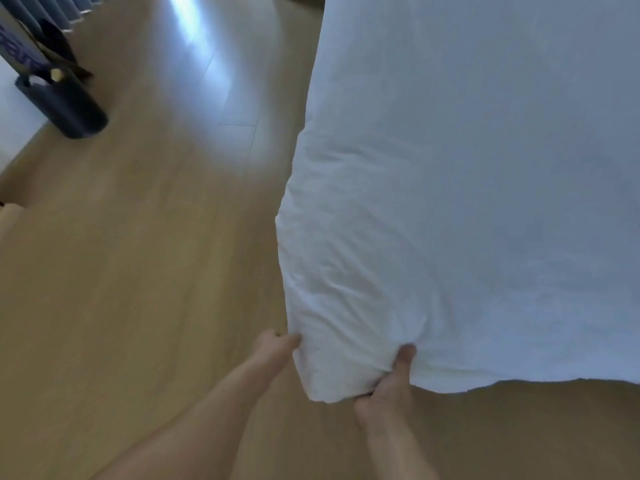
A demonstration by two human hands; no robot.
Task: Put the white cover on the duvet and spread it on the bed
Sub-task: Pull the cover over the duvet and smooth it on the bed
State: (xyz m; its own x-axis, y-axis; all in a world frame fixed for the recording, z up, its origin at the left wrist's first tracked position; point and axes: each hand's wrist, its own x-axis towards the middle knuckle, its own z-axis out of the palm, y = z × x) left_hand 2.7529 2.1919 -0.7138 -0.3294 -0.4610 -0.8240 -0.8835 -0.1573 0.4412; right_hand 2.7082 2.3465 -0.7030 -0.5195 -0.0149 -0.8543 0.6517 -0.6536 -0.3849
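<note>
The white covered duvet [467, 202] fills the right half of the view, lying spread out flat, and its near left corner hangs over the wooden floor. My left hand [277, 344] grips the left side of that corner, fingers tucked behind the cloth. My right hand [391, 386] holds the same corner from below, thumb on top of the fabric. The cloth is creased around both grips. The bed under the duvet is hidden.
Light wooden floor [156, 271] stretches to the left and along the bottom. A dark round bin [69, 105] with things in it stands at the upper left near grey curtains [45, 8]. A pale object edge [10, 213] shows at the left border.
</note>
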